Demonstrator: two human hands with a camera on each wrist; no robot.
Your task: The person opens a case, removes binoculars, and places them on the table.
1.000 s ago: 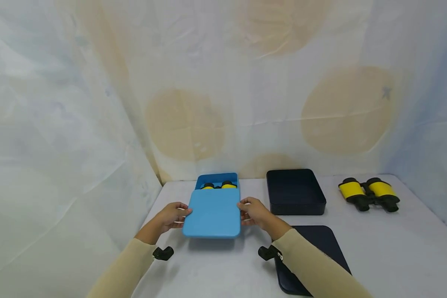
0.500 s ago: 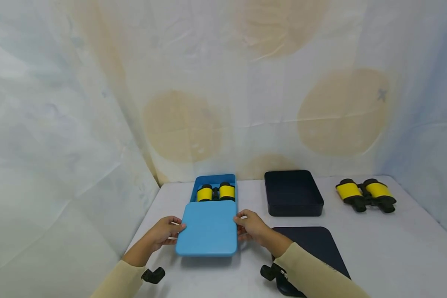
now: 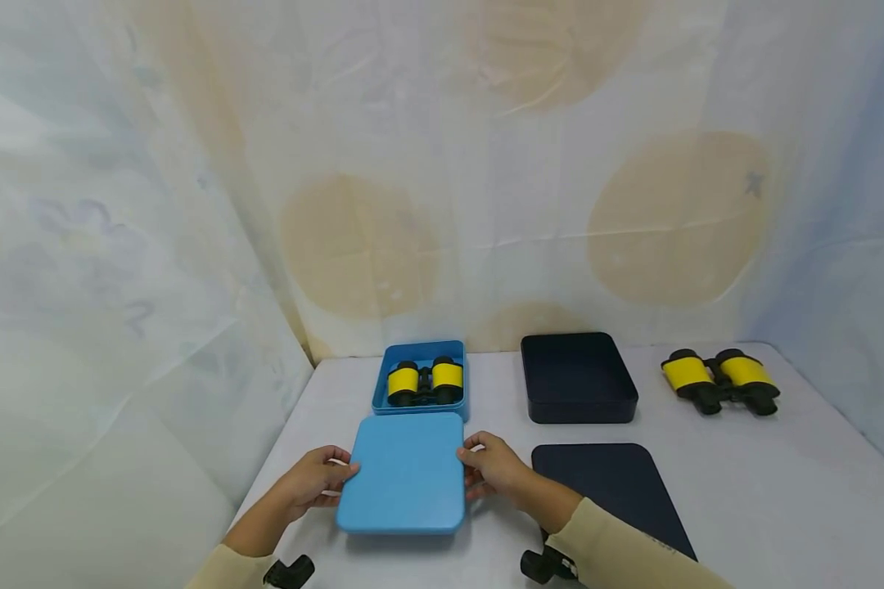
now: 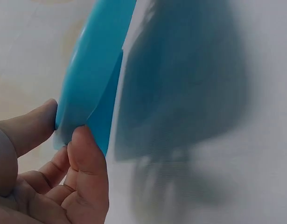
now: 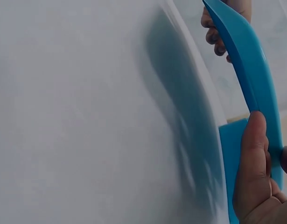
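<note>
— What did the two hands have hold of?

— A light blue lid (image 3: 403, 472). The left hand (image 3: 312, 482) gripped its left edge and the right hand (image 3: 492, 464) its right edge. It hung just above the white counter (image 3: 744, 491), casting a shadow, in front of the blue box (image 3: 420, 379).

— How were the fingers set?

— Pinching. In the left wrist view the thumb (image 4: 29, 128) lay on the lid's top and the curled fingers (image 4: 89, 168) pressed under its rim. In the right wrist view the fingers (image 5: 253, 158) were curled round the opposite rim in the same way.

— And the box?

— It stood open near the back of the counter, with a pair of yellow and black binoculars (image 3: 425, 381) lying inside.

— Anything else there?

— A dark box (image 3: 578, 378) stood open to the right of the blue one, and a dark lid (image 3: 615, 495) lay flat in front of it, just beside the right forearm. A second pair of binoculars (image 3: 719, 380) lay well apart, at the far right. A pale patterned curtain (image 3: 442, 164) hung behind.
</note>
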